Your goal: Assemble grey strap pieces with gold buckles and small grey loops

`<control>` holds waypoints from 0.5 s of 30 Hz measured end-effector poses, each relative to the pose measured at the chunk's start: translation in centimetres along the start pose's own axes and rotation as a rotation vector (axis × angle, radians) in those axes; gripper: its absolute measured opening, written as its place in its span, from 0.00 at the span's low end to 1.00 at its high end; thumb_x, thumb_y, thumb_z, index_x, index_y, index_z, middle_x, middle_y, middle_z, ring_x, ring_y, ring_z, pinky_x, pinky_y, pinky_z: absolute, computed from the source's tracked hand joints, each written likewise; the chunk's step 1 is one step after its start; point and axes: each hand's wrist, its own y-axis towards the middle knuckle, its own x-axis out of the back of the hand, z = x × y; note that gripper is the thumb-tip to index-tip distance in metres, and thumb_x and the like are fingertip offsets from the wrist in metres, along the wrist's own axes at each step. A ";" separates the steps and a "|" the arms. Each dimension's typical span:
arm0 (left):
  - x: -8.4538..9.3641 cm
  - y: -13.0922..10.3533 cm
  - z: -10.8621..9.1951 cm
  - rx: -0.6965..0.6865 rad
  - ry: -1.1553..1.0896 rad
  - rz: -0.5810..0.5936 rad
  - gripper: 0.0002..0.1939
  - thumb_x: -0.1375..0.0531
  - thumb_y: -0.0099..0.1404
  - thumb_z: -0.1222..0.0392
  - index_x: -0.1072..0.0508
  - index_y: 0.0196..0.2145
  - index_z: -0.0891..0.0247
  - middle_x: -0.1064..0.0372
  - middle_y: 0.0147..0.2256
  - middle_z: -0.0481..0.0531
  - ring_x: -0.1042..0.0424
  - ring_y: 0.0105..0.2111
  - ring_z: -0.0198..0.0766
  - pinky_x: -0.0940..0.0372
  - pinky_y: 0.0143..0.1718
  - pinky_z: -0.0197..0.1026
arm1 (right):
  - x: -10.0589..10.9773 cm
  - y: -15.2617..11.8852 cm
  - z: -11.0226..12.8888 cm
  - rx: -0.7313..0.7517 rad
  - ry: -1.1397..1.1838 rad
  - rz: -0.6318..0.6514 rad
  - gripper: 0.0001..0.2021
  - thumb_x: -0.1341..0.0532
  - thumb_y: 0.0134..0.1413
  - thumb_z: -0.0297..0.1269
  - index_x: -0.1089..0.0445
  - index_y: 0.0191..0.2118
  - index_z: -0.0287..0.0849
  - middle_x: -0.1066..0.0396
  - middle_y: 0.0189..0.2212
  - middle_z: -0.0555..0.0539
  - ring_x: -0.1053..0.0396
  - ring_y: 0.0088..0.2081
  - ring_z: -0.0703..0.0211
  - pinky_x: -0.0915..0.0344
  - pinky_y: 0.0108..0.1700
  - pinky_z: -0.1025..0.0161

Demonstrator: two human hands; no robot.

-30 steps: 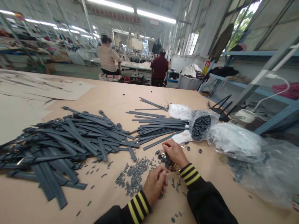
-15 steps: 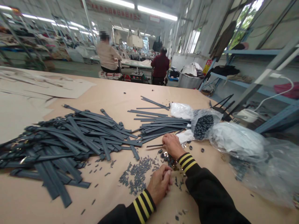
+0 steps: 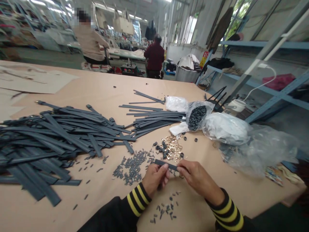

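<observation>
Dark strip: the strip (image 3: 159,162) was stretched between the two hands above the table (image 3: 96,88) — it had come away from beside the bundle of thin strips (image 3: 159,123), so both hands now worked on one piece.
Left hand: the left hand (image 3: 154,178) was closed on the strip, thumb on top; whether its curled fingers also hid a small part, I could not tell.
Right hand: the right hand (image 3: 200,178) had left the fittings and pinched the strip's other end.
Gold fittings: with the right hand gone from over them, the gold fittings (image 3: 173,144) lay in plain view — black loops (image 3: 164,151) among them, just beyond the strip.
Small grey pieces: the small grey pieces (image 3: 134,164) lay scattered beside the left hand.
Strap pile: the strap pile (image 3: 70,129) lay further left.
</observation>
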 end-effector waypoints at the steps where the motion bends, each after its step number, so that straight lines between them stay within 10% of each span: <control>1: -0.1 -0.1 0.1 0.034 -0.001 0.000 0.21 0.48 0.57 0.48 0.36 0.19 0.68 0.40 0.12 0.45 0.44 0.10 0.24 0.50 0.10 0.28 | -0.6 -0.5 -0.6 -0.035 0.083 -0.003 0.09 0.49 0.55 0.34 0.36 0.27 0.42 0.34 0.21 0.52 0.37 0.24 0.64 0.45 0.28 0.69; 15: -0.8 -0.1 -0.2 0.067 -0.252 -0.100 0.16 0.46 0.56 0.49 0.39 0.24 0.66 0.38 0.16 0.44 0.41 0.11 0.25 0.46 0.10 0.26 | -3.7 -1.8 -2.6 -0.236 0.589 0.011 0.11 0.49 0.53 0.40 0.34 0.33 0.39 0.34 0.22 0.51 0.40 0.19 0.67 0.42 0.22 0.70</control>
